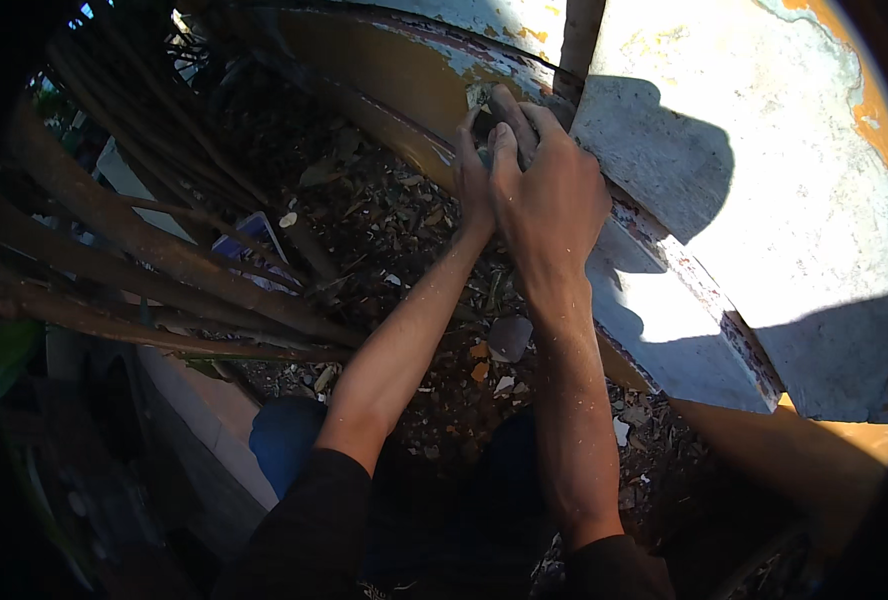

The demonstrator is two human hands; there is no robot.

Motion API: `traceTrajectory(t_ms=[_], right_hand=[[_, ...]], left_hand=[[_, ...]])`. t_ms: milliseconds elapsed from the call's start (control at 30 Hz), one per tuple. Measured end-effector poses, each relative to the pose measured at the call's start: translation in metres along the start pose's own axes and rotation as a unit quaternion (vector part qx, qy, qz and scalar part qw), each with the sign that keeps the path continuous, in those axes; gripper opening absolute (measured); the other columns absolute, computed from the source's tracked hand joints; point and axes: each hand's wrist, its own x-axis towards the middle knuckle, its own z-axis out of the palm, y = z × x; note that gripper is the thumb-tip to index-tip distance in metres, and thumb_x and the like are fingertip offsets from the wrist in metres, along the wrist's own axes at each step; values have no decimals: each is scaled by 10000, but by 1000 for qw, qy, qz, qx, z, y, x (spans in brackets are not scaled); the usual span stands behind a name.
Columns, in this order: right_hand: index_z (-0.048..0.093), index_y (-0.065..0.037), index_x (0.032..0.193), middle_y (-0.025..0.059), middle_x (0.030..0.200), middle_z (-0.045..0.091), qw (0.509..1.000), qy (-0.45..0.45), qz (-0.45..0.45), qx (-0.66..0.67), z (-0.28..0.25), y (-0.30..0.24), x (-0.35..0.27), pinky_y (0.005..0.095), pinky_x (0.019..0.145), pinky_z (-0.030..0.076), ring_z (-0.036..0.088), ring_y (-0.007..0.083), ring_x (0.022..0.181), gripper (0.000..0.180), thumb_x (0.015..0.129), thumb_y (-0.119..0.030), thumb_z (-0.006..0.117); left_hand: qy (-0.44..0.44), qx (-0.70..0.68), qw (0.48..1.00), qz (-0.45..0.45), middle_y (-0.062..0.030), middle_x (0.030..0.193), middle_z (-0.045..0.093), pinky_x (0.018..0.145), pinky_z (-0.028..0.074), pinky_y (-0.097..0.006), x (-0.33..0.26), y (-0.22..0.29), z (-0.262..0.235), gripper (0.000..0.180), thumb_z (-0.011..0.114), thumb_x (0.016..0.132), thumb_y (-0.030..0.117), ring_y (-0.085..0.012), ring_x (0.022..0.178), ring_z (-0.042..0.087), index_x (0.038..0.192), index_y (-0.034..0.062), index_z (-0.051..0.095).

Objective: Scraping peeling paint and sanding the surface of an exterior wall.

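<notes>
Both arms reach forward, and my hands meet at the lower part of a wall with peeling paint [504,70]. My right hand [561,185] is closed, its fingers bent over something dark that they mostly hide. Close against it, my left hand [473,185] is curled round the other side of the same spot. A small pale, flat-looking piece [478,97] shows just beyond the fingertips; its kind is unclear. Dust and light specks cover my fingers and forearms.
Large whitish slabs [654,150] with flaking edges line the right. Woody stems [164,260] crowd the left, near a purple-and-white container [254,248]. A rounded stone [509,339] lies between my forearms on soil with leaf litter and paint chips [414,220].
</notes>
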Motion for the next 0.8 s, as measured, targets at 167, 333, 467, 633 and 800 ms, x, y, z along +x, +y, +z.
traceTrajectory(t_ms=[167, 333, 467, 633, 800], right_hand=[[669, -69, 1171, 225, 956, 704, 996, -38, -73, -40, -1, 23, -8, 482, 801, 535, 671, 432, 887, 298, 926, -226, 604], [643, -52, 1187, 232, 1035, 678, 969, -121, -202, -76, -16, 50, -13, 489, 835, 513, 644, 422, 948, 300, 928, -199, 608], [655, -51, 1174, 228, 1012, 668, 947, -127, -274, -111, -22, 50, -14, 478, 839, 501, 635, 396, 963, 290, 911, -172, 631], [667, -51, 1151, 217, 984, 661, 956, -149, -178, -179, -21, 28, -4, 486, 810, 499, 632, 386, 904, 271, 908, -169, 638], [664, -7, 1159, 240, 982, 696, 979, -173, -93, -51, -17, 13, -4, 418, 796, 522, 680, 391, 883, 301, 917, -186, 651]], left_hand=[[29, -68, 997, 18, -219, 1370, 523, 1068, 416, -419, -13, -46, 37, 524, 589, 995, 267, -324, 1278, 520, 1410, -4, 419], [45, -169, 984, 13, -227, 1347, 540, 1064, 421, -416, -35, -59, 61, 481, 567, 1007, 239, -318, 1260, 537, 1395, -15, 439], [65, -143, 987, 23, -235, 1293, 579, 1052, 433, -417, -29, -48, 64, 426, 559, 1011, 223, -313, 1222, 568, 1351, -25, 492], [63, -166, 981, -85, -226, 1227, 649, 1015, 440, -377, 28, 17, 20, 524, 623, 989, 311, -290, 1132, 599, 1355, -53, 531], [53, -179, 982, -27, -267, 1271, 624, 1029, 444, -409, 4, -14, 21, 472, 618, 982, 295, -394, 1220, 586, 1308, -44, 586]])
